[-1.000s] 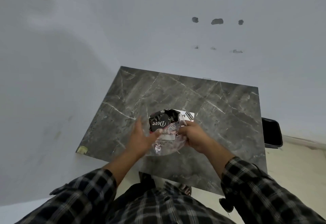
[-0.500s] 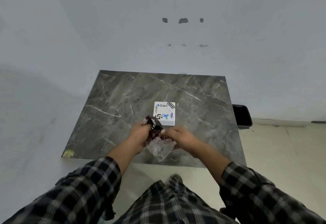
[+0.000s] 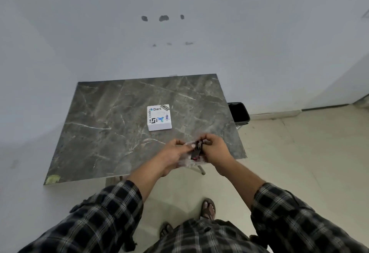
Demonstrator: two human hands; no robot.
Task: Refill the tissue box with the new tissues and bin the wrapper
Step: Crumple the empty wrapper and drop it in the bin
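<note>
A white tissue box (image 3: pixel 159 117) with stickers on its lid rests on the grey marble table (image 3: pixel 111 125), its lid shut. Nearer to me, over the table's front right edge, my left hand (image 3: pixel 175 154) and my right hand (image 3: pixel 214 150) both grip a crumpled clear-and-black plastic wrapper (image 3: pixel 196 151). The wrapper is bunched small between my fingers, and most of it is hidden by them. No loose tissues are visible.
A black bin (image 3: pixel 238 112) stands on the floor just past the table's right edge, against the white wall. Pale floor tiles spread to the right. My sandalled foot (image 3: pixel 208 209) is below the table's front edge.
The wrapper has come off the tissue box, which now lies bare on the table. Both hands have drawn back toward me and to the right, crushing the wrapper smaller.
</note>
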